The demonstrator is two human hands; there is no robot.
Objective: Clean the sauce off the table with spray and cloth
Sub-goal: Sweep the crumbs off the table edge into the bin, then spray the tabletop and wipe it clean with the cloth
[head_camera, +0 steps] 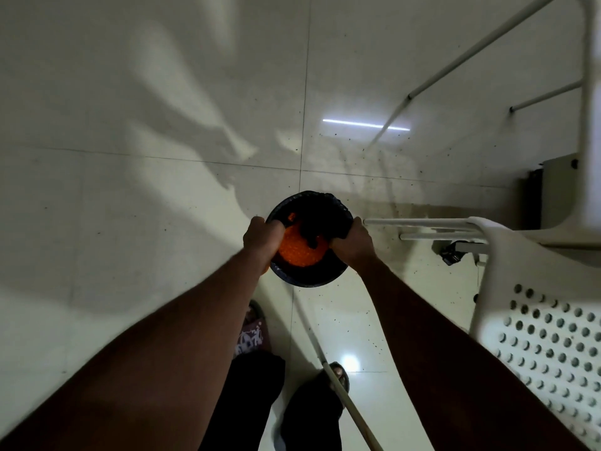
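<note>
I had the left hand (261,237) curled round the orange textured cloth (300,252) above the round black bucket (309,279), the right hand (356,244) clenched on dark material (325,218) at its rim; a loosened grip might drop the cloth inside.

Speckled pale tile floor (162,190) bears a white chair (553,336) and, seemingly, a black bucket (305,280).
</note>
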